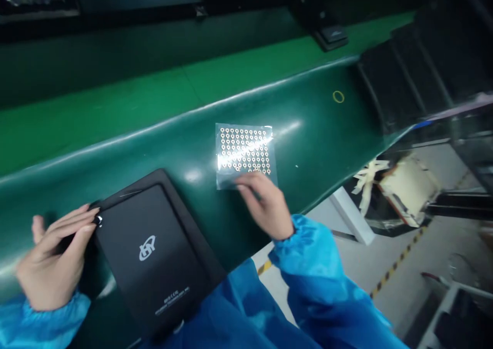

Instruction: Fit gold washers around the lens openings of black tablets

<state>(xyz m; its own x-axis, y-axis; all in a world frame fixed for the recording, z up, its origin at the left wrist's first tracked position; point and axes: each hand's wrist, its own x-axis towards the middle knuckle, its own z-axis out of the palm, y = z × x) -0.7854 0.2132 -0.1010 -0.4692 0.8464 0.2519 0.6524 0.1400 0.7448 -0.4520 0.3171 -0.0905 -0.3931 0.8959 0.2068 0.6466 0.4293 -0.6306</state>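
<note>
A black tablet-like device with a silver logo lies back up on the dark green bench. My left hand rests at its upper left corner, fingers stretched out and touching the edge. My right hand lies on the lower edge of a clear sheet that carries several rows of small gold rings. Its fingertips press on the sheet; the fingers are curled down. Both wrists are in blue sleeves.
A single yellow ring lies on the bench at the right. Black trays stand at the far right. A lighter green conveyor strip runs behind the bench. Below the bench edge sits a bin with tape scraps.
</note>
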